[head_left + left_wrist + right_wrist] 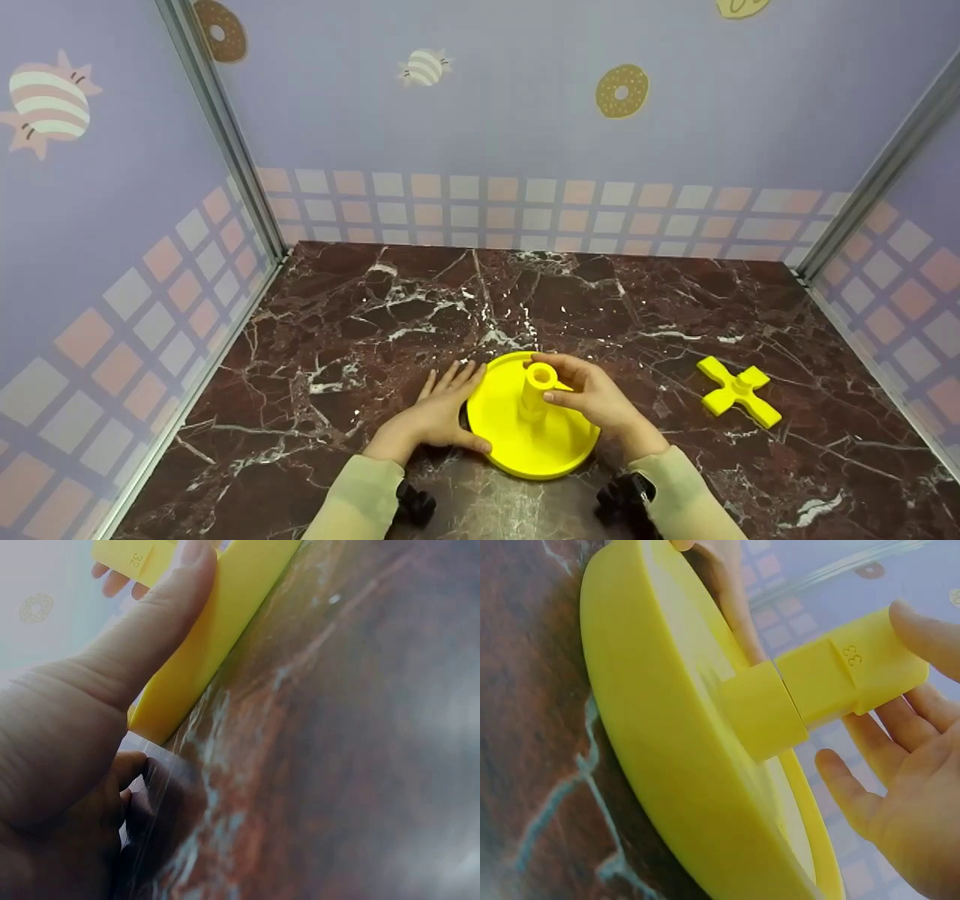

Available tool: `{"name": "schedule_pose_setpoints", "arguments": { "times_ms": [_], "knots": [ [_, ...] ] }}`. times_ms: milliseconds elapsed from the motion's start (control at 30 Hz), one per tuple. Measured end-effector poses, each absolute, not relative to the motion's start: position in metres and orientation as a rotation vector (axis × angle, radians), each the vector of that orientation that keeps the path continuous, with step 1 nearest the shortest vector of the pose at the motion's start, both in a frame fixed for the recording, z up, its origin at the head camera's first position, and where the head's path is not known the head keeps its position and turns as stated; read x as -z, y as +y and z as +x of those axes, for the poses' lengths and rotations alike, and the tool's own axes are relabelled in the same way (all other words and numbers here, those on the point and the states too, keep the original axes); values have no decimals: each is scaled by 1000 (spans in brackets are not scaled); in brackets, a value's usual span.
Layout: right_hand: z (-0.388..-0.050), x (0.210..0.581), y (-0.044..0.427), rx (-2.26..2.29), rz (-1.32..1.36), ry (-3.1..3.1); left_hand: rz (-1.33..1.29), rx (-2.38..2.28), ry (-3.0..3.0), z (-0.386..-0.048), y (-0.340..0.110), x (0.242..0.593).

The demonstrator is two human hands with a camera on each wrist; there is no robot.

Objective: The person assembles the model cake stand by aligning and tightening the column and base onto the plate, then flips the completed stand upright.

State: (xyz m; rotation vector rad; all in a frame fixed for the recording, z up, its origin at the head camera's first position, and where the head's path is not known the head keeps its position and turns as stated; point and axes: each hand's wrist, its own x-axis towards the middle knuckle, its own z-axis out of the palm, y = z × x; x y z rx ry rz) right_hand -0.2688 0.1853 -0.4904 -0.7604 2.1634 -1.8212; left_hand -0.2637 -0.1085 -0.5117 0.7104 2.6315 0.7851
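A round yellow tray [499, 442] with a raised rim lies on the marbled table. From its middle rises a short yellow post [761, 712], and a yellow hollow piece [538, 379] with a pointed tab stands on top of it; a thin seam shows between them. My right hand [592, 394] pinches this upper piece between thumb and fingers [926, 634]. At the tray's left side my left hand [442, 416] holds the rim, its thumb [169, 607] on the near left edge and its fingers spread along the far left.
A yellow cross-shaped piece [741, 391] with a small central peg lies on the table to the right. Patterned panels [480, 112] stand behind and at both sides of the table [337, 315].
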Motion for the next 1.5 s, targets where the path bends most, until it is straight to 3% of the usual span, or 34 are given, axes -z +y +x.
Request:
{"name": "schedule_pose_setpoints", "arguments": {
  "times_ms": [633,1500],
  "knots": [
    [-265,496,174,1814,-653,2435,728,-773,2653,-264,-108,512],
    [-270,492,183,1845,-688,2218,710,-772,2634,-263,-108,510]
  ]
}}
